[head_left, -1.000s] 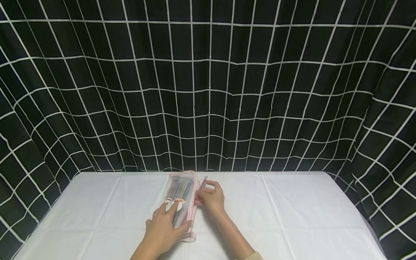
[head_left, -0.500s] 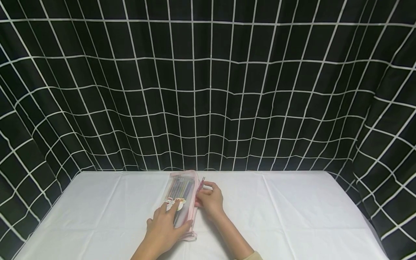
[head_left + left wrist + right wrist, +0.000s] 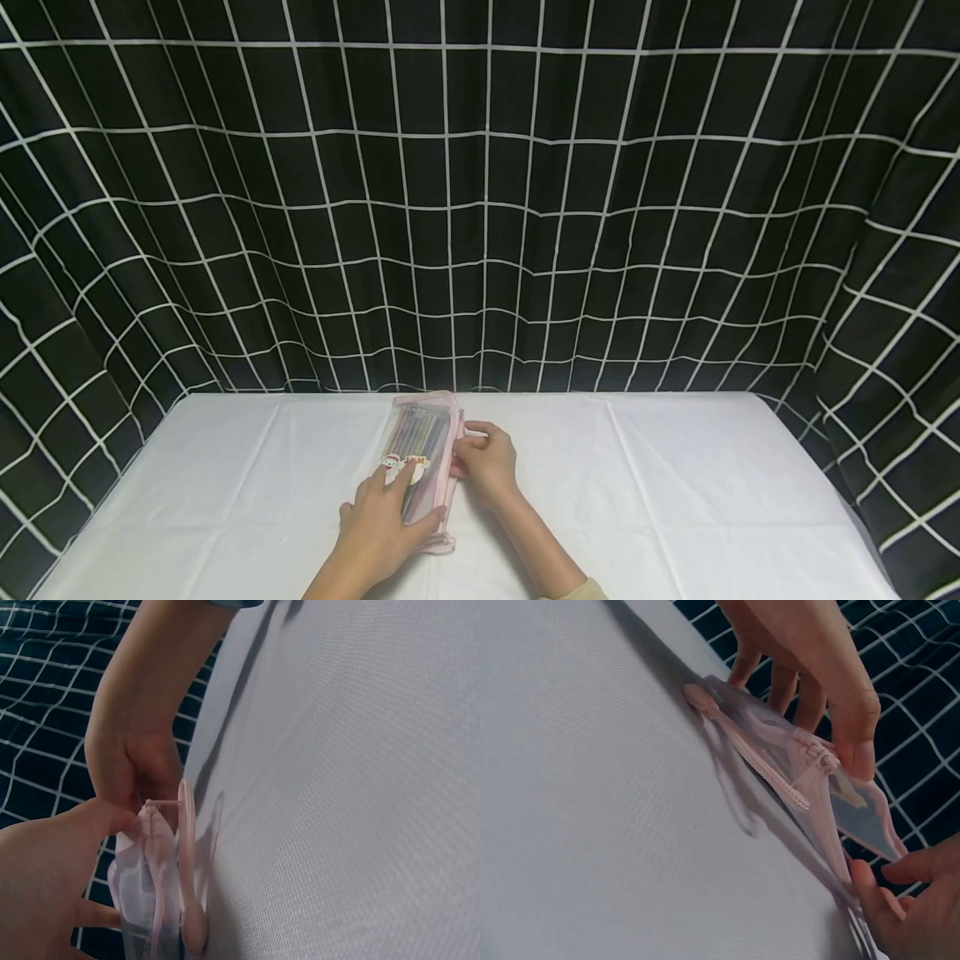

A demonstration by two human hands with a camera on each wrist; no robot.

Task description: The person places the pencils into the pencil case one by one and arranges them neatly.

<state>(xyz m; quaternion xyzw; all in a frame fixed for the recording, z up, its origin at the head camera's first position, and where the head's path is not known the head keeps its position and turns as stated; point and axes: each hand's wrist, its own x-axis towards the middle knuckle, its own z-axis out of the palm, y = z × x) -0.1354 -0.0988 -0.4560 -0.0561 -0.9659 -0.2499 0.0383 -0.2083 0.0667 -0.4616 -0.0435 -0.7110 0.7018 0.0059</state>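
Observation:
A see-through pencil case [image 3: 426, 483] with pink edging lies on the white cloth, several pens or pencils and a cartoon sticker showing. My left hand [image 3: 382, 525] rests spread on its near part, fingers on the top and thumb at the pink zip edge [image 3: 821, 780]. At the case's right side my right hand [image 3: 487, 462] pinches a slim pink pen [image 3: 461, 415]; only its far end shows, right beside the edge, the rest hidden by fingers and case. In the right wrist view, the right thumb and fingers [image 3: 870, 889] are at the gaping zip edge.
A pink zip end loop [image 3: 754, 754] sticks out at the near end of the case. White cloth [image 3: 675, 483] covers the table, with a black curtain [image 3: 480, 208] with white grid lines behind and at the sides.
The pen has moved left against the case's edge, and less of its far end shows beyond my right hand. My left hand has stayed on the case.

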